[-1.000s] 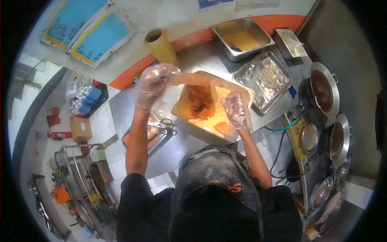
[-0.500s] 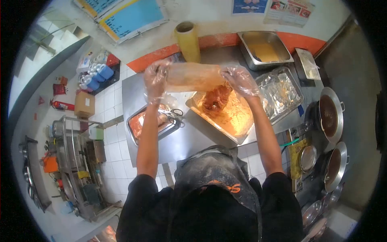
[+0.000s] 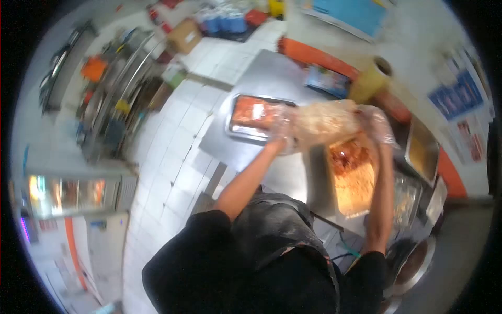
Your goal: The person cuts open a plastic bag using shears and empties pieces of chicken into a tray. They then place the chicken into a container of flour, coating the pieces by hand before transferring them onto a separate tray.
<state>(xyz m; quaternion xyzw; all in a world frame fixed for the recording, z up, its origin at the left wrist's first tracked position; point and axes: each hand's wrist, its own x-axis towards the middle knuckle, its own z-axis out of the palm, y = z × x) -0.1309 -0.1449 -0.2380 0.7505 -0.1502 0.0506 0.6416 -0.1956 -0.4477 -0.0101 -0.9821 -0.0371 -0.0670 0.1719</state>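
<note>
Head view: my left hand and right hand grip opposite ends of a filmy bag, probably light, limp, slippery, best held by its edges.

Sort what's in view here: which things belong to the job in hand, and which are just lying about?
Likely in the job:
plastic bag, held between left hand and right hand
deep tray with reddish-orange contents
possibly the smaller tray by the left hand

Apparently just lying about:
yellow roll
cardboard box
fire extinguisher
</note>
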